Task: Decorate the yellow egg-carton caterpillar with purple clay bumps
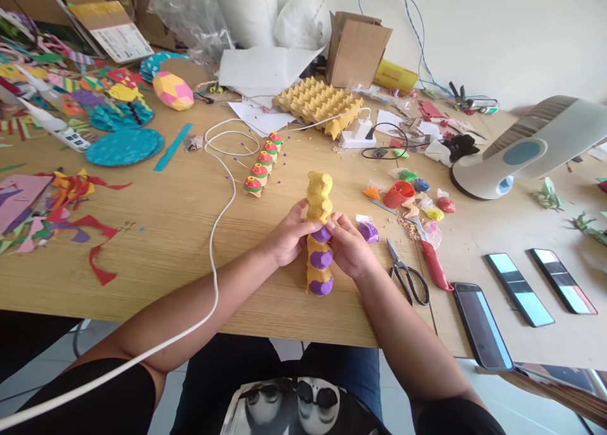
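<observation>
A yellow egg-carton strip lies lengthwise on the wooden table, with three of its bumps capped in purple clay. My left hand holds the strip from the left, fingers curled around it. From the right, my right hand pinches the purple clay cap on the third bump. A loose lump of purple clay sits just right of my right hand. A finished decorated carton strip with red, green and yellow tops lies behind.
Scissors and a red-handled knife lie right of my hands, with clay lumps and an orange cup behind. Three phones lie at right, near a fan. A white cable crosses the table. Paper scraps clutter the left.
</observation>
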Tool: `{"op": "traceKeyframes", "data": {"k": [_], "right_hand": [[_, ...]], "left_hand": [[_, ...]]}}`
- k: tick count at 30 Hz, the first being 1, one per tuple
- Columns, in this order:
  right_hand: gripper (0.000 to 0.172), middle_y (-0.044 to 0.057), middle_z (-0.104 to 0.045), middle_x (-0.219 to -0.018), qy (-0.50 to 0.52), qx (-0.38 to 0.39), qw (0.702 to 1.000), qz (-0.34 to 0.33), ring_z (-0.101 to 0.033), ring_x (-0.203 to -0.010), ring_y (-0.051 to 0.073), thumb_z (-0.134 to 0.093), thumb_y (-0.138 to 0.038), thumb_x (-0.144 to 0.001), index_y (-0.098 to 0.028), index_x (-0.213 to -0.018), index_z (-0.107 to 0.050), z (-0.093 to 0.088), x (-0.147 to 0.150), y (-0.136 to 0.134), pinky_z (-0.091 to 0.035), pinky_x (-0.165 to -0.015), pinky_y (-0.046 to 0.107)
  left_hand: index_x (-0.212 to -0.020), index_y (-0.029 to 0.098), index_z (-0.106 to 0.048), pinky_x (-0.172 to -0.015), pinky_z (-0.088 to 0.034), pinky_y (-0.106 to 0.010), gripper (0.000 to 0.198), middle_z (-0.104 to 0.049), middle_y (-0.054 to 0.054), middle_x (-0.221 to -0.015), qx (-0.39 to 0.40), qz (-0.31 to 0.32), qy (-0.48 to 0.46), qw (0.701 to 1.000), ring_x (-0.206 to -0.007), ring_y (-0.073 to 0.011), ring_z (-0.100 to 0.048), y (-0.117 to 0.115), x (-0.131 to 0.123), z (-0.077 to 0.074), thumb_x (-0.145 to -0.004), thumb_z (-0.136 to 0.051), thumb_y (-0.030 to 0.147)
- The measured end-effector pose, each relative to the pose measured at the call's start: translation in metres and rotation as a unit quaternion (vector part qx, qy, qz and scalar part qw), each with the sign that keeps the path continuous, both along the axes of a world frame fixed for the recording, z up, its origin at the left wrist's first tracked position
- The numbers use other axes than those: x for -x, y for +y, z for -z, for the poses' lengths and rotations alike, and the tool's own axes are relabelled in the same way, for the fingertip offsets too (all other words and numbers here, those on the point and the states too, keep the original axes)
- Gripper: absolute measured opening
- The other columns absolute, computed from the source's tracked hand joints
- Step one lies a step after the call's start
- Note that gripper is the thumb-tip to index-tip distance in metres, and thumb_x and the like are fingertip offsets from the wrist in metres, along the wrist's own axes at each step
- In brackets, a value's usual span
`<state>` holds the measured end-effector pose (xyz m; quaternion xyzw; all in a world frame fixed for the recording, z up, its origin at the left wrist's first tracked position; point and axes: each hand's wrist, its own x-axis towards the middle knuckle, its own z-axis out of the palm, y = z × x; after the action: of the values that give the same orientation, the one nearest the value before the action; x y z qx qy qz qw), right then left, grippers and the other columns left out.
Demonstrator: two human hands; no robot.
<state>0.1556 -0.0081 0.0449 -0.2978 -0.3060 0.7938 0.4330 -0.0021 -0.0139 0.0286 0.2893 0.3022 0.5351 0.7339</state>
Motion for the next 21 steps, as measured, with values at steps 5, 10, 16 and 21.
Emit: {"op": "traceKeyframes", "data": {"k": [5, 10, 16, 21], "right_hand": [[0.039, -0.006, -0.064, -0.082, -0.008, -0.015, 1.000, -0.003, -0.060, -0.070, 0.012, -0.086, -0.029, -0.077, -0.026, -0.089, -0.048, 0.0017, 0.0008, 0.0006, -0.049, -0.064, 0.023], [0.039, -0.005, -0.064, -0.083, -0.009, -0.011, 1.000, 0.005, -0.060, -0.070, 0.013, -0.085, -0.031, -0.076, -0.026, -0.090, -0.050, 0.0002, -0.0011, 0.0006, -0.049, -0.064, 0.024], [0.035, -0.005, -0.060, -0.079, -0.006, 0.004, 1.000, 0.008, -0.058, -0.072, 0.014, -0.084, -0.033, -0.075, -0.026, -0.087, -0.052, 0.0026, -0.0017, 0.0018, -0.048, -0.064, 0.026], [0.034, -0.004, -0.059, -0.079, -0.010, 0.010, 1.000, 0.013, -0.056, -0.071, 0.015, -0.083, -0.033, -0.075, -0.027, -0.087, -0.052, 0.0033, -0.0013, 0.0020, -0.047, -0.062, 0.026]], "left_hand": [[-0.131, 0.027, -0.049, -0.074, -0.049, -0.027, 0.069, -0.069, 0.002, -0.099, 0.002, -0.019, -0.004, 1.000, -0.079, -0.0132, -0.066, 0.0001, -0.0012, 0.0001, -0.072, -0.084, 0.021], [-0.126, 0.024, -0.056, -0.074, -0.050, -0.027, 0.049, -0.070, -0.002, -0.105, 0.000, 0.011, -0.033, 0.999, -0.084, -0.0151, -0.067, 0.0002, -0.0003, -0.0041, -0.081, -0.076, 0.026], [-0.123, 0.024, -0.058, -0.071, -0.048, -0.026, 0.048, -0.070, 0.000, -0.099, 0.006, -0.006, -0.014, 1.000, -0.080, -0.0145, -0.066, 0.0009, -0.0009, -0.0036, -0.079, -0.076, 0.021], [-0.124, 0.025, -0.057, -0.074, -0.049, -0.028, 0.051, -0.071, 0.000, -0.098, -0.015, -0.001, 0.005, 1.000, -0.082, -0.0154, -0.067, 0.0011, 0.0001, 0.0014, -0.078, -0.080, 0.022]]}}
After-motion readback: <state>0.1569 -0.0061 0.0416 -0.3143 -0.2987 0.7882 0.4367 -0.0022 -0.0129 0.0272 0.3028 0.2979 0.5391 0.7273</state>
